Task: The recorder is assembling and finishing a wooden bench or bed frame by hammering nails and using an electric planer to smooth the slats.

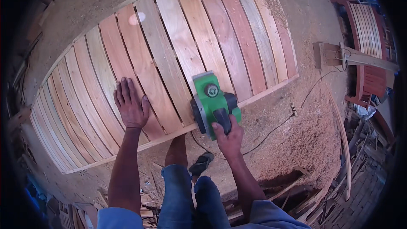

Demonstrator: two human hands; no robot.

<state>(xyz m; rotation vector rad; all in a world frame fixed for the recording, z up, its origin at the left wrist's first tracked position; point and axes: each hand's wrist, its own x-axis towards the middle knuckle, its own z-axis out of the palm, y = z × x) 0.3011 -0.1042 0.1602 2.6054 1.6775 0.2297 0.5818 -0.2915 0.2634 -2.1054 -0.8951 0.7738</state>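
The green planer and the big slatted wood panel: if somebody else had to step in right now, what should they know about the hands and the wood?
Left hand: flat, palm down on the slatted wood panel, fingers spread, holding nothing.
Right hand: wrapped around the handle of the green planer.
The planer sits on the slats by the panel's near edge. Its black cord trails right across the sawdust heap.
Done: plenty of sawdust already lies about; which slats are finished cannot be told.
Left: cannot be judged from here. Mind the cord and the sandalled foot under the panel's edge.

floor (pixel 309 0): bare, grey | sawdust heap (pixel 305 140): reddish, right | slatted wooden furniture (pixel 366 29): far right | light: daylight
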